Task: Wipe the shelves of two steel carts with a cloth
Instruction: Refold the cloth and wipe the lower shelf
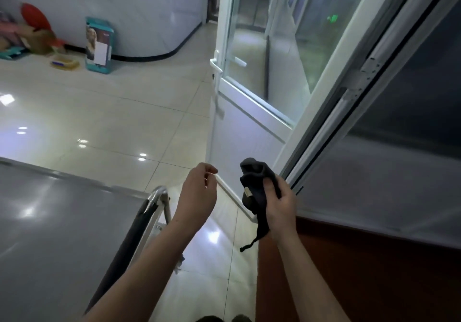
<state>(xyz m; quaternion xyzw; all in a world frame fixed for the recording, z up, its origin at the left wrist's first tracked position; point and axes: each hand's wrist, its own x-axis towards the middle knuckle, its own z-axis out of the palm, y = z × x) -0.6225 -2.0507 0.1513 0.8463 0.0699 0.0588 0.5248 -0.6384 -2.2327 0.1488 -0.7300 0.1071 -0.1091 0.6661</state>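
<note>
The right hand [280, 200] gripped a bunched dark cloth [257, 184] upright in the air, while the left hand [198, 192] hung empty with loosely curled fingers. The steel cart's top shelf [50, 222] lay down and left, nearer the left hand, so the cloth likely had to cross leftward.

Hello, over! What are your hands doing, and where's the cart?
Right hand grips dark cloth. Left hand loosely curled, holding nothing, off the cart. Steel cart shelf lower left, not being wiped. Nothing lying on the shelf.

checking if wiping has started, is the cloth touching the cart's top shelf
Apart. The head view shows the cloth held in the right hand, with floor between it and the cart shelf.
</note>
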